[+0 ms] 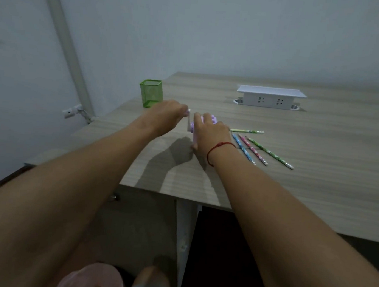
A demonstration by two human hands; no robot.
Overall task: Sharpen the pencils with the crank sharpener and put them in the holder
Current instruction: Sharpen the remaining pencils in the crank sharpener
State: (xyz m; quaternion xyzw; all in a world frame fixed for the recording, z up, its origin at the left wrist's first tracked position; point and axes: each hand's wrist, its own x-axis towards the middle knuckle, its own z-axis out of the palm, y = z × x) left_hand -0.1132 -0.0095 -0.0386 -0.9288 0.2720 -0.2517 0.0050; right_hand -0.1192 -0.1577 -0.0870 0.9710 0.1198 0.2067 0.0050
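Note:
A lilac crank sharpener (212, 118) stands on the wooden desk (317, 165), mostly hidden under my right hand (208, 131), which grips its body from above. My left hand (169, 115) pinches the white crank handle (188, 121) on the sharpener's left side. A yellow-green pencil (246, 131) sticks out of the sharpener's right side, lying level. Three more pencils lie side by side to the right of my right wrist: blue (243, 148), pink (253, 149) and green (269, 152). The green mesh holder (151, 93) stands behind my left hand, and I see nothing in it.
A white socket box (270, 97) rises from the desk at the back right. The desk's left corner lies just past the holder. A wall pipe (65, 45) and a wall socket (70, 112) are at the left, off the desk.

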